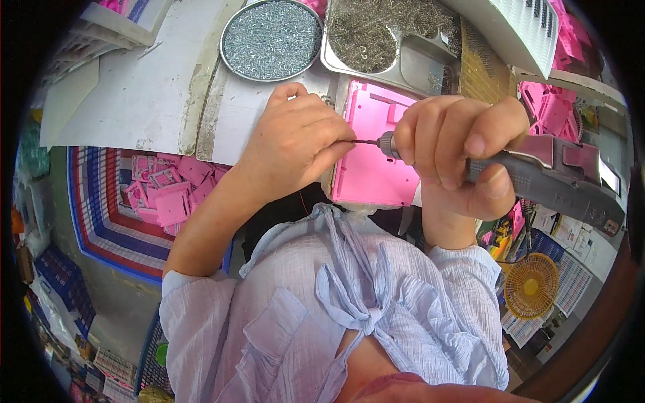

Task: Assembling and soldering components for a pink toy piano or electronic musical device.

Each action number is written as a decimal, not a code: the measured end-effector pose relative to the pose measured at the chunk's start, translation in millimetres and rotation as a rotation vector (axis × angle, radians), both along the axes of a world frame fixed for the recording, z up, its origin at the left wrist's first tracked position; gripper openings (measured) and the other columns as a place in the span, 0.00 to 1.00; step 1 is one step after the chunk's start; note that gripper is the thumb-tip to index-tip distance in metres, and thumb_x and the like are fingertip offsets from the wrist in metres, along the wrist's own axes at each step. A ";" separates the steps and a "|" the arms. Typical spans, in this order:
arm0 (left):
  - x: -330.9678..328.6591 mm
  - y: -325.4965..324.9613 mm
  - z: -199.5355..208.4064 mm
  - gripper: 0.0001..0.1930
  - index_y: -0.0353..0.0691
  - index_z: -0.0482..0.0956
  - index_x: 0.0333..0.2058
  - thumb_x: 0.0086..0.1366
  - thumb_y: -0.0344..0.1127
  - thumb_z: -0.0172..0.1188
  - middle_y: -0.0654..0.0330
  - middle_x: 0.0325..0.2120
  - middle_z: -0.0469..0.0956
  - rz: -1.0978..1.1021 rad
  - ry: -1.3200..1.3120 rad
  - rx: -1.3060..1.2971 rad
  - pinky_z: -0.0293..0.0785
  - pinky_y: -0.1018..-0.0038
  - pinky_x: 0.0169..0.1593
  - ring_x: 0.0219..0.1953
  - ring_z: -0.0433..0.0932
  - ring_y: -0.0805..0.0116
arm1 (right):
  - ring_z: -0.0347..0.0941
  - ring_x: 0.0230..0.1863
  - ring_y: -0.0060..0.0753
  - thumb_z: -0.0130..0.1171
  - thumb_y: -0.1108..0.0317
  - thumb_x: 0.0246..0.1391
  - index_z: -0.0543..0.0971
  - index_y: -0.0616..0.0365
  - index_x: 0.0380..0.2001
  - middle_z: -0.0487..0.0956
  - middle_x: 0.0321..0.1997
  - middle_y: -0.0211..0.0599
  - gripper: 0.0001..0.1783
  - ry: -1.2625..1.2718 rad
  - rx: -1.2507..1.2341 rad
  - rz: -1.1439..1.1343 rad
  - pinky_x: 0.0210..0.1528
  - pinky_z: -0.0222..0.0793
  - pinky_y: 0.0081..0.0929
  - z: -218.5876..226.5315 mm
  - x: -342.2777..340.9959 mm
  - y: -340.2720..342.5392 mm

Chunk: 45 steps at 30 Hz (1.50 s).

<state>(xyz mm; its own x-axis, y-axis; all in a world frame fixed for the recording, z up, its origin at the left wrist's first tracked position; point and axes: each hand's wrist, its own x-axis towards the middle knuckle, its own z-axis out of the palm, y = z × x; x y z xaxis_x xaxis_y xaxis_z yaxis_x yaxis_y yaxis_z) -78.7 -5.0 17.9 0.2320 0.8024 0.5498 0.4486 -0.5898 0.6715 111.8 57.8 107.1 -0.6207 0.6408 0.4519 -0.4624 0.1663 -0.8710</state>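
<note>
A grey electric screwdriver (pixel 564 185) lies across my right hand (pixel 460 144), whose fingers wrap round it behind the knurled collar. Its thin dark bit points left over a flat pink plastic panel (pixel 379 176) at the table's near edge. My left hand (pixel 295 138) is closed, thumb and forefinger pinched together at the bit's tip above the panel's left side. Whatever small thing sits between those fingertips is hidden. The panel has raised ribs, slots and small holes; my right hand covers part of its right side.
Beyond my hands stand a round metal dish (pixel 272 40) of silvery screws and a metal tray (pixel 329 59) of small brownish metal parts. A striped basket (pixel 91 208) at lower left holds several pink plastic parts (pixel 173 205). On the right are a white rack (pixel 521 33) and a yellow basket (pixel 531 285).
</note>
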 end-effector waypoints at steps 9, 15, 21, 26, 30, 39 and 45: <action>-1.9 -5.6 6.0 0.10 0.43 0.82 0.32 0.51 0.31 0.74 0.63 0.33 0.82 -0.015 0.156 -0.086 0.68 0.64 0.47 0.37 0.79 0.61 | 0.63 0.16 0.21 0.58 0.56 0.66 0.70 0.52 0.42 0.69 0.18 0.24 0.14 -0.012 -0.060 -0.005 0.22 0.64 0.27 0.4 -3.7 -8.4; -67.3 53.6 -15.0 0.06 0.43 0.85 0.33 0.58 0.36 0.68 0.61 0.35 0.81 0.527 0.529 0.059 0.68 0.60 0.49 0.41 0.77 0.62 | 0.68 0.22 0.25 0.65 0.64 0.60 0.70 0.58 0.38 0.72 0.22 0.32 0.14 -0.108 -0.259 -0.038 0.28 0.69 0.32 -7.7 -2.5 -30.0; -60.1 59.9 -13.4 0.04 0.45 0.86 0.27 0.56 0.37 0.68 0.59 0.32 0.78 0.547 0.426 -0.078 0.61 0.54 0.52 0.44 0.73 0.57 | 0.66 0.17 0.27 0.64 0.70 0.56 0.71 0.58 0.32 0.70 0.17 0.32 0.10 -0.318 -0.068 -0.029 0.24 0.67 0.33 -13.4 -6.0 -35.7; -58.1 53.5 -7.5 0.07 0.40 0.85 0.30 0.55 0.35 0.69 0.55 0.33 0.82 0.436 0.174 -0.167 0.69 0.56 0.50 0.42 0.79 0.53 | 0.69 0.18 0.31 0.62 0.77 0.54 0.71 0.59 0.29 0.73 0.18 0.36 0.08 -0.305 0.136 0.014 0.22 0.68 0.33 -27.9 -11.1 -36.2; -38.2 21.0 -14.9 0.08 0.44 0.84 0.33 0.55 0.36 0.71 0.62 0.36 0.82 0.171 -0.014 -0.155 0.68 0.60 0.49 0.41 0.78 0.61 | 0.68 0.17 0.31 0.64 0.73 0.56 0.72 0.58 0.30 0.73 0.18 0.35 0.09 -0.308 0.153 0.008 0.22 0.69 0.32 -31.2 -10.7 -34.5; 10.2 -46.9 -8.3 0.06 0.46 0.85 0.32 0.54 0.33 0.71 0.69 0.33 0.80 0.057 -0.041 -0.102 0.59 0.65 0.46 0.35 0.75 0.69 | 0.65 0.16 0.24 0.65 0.58 0.62 0.73 0.55 0.38 0.69 0.17 0.27 0.14 -0.006 -0.085 0.029 0.21 0.65 0.30 5.0 0.9 -34.4; 12.6 -52.2 -7.0 0.10 0.45 0.84 0.32 0.50 0.33 0.73 0.69 0.33 0.80 0.051 0.026 -0.042 0.59 0.64 0.47 0.36 0.75 0.68 | 0.66 0.21 0.28 0.68 0.65 0.58 0.72 0.60 0.38 0.71 0.21 0.34 0.15 0.012 -0.196 0.109 0.30 0.69 0.35 4.9 7.6 -44.0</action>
<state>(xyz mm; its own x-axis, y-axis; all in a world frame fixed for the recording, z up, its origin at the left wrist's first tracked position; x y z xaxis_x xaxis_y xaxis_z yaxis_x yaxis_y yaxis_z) -66.0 -57.2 10.9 0.2045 0.8359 0.5093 0.4951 -0.5372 0.6828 119.4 13.8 112.1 -0.6861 0.6468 0.3331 -0.4792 -0.0572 -0.8759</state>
